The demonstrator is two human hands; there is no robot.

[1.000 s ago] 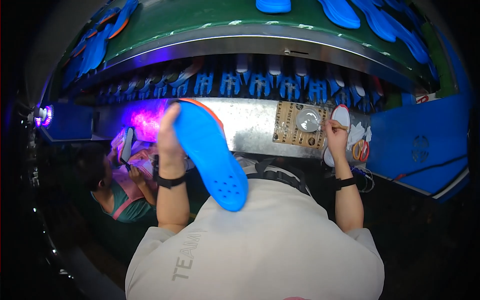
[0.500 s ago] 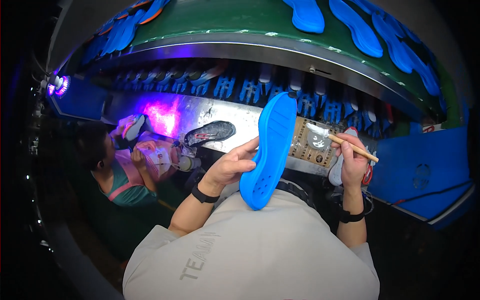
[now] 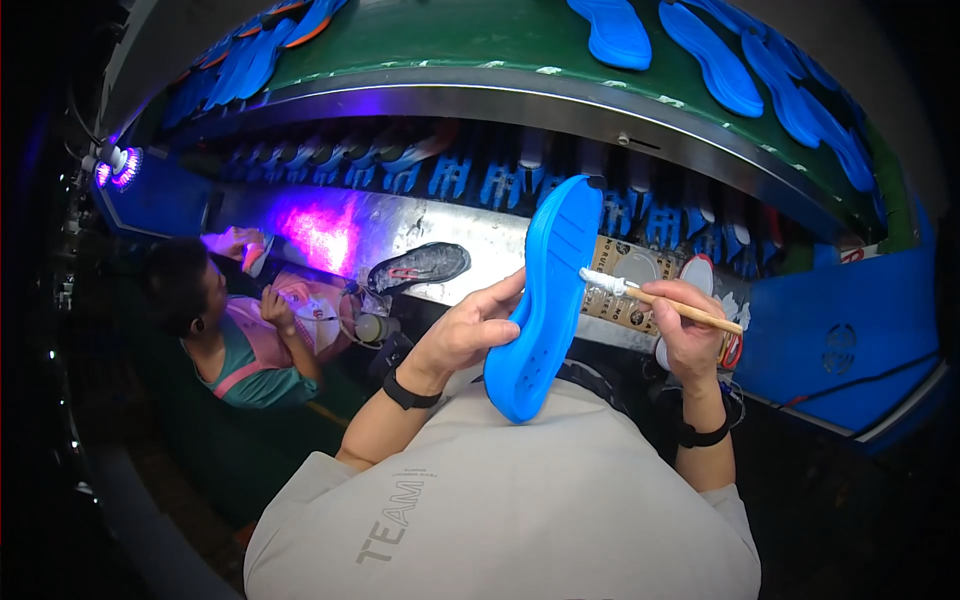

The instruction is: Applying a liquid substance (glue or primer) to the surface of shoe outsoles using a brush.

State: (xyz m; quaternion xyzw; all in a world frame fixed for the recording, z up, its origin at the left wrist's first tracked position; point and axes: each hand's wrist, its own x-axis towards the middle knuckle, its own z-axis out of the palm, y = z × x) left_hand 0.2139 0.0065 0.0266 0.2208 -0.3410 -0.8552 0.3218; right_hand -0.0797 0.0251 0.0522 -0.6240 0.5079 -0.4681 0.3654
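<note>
Upright in front of my chest is a blue shoe sole (image 3: 545, 290), turned slightly, with grooves near its far end and small holes near the lower end. My left hand (image 3: 465, 335) is closed on its left edge, thumb in front. In my right hand (image 3: 690, 335) I pinch a brush (image 3: 710, 318) by its wooden handle. White paste coats the bristles, and their tip is at the sole's right edge; whether it touches I cannot tell. Behind the brush lies a printed brown cardboard sheet (image 3: 612, 312) with a pale translucent patch on it.
A dark shoe sole (image 3: 420, 268) rests on the metal bench (image 3: 490, 240). A white and red shoe (image 3: 697, 270) sits right of the cardboard. Beyond, blue soles (image 3: 710, 60) lie on a green belt (image 3: 450, 40) above blue racks. At left sits a co-worker (image 3: 265, 345) near a purple lamp (image 3: 125, 168).
My right hand has brought the brush left and slightly down, from over the cardboard to the sole's right edge. The sole has turned a little in my left hand.
</note>
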